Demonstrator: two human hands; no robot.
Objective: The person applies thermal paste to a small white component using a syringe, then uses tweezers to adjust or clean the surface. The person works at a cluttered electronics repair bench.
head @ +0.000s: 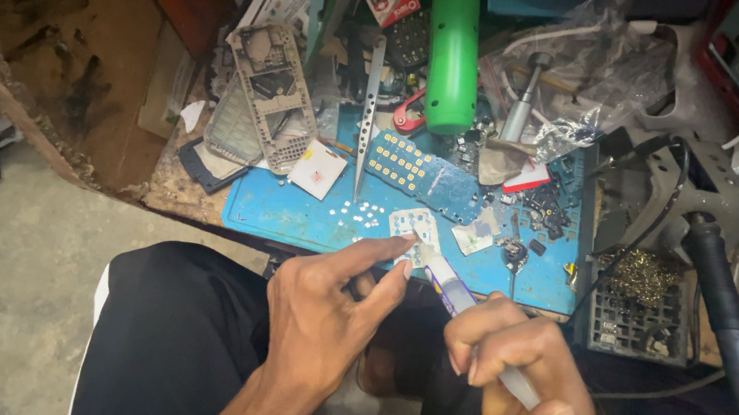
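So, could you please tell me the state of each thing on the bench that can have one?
left hand: open, forefinger pressing the white keypad sheet
right hand: shut on the syringe
syringe: tilted, tip on the sheet
white keypad sheet: flat on the blue mat
tweezers: lying unused
phone frame: stripped, empty
circuit board: bare, face up

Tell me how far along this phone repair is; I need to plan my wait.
Done: phone frame is off, circuit board lies bare on the blue mat. In hand: right hand aims a syringe at the white keypad sheet, steadied by left hand. Left: reassembly.
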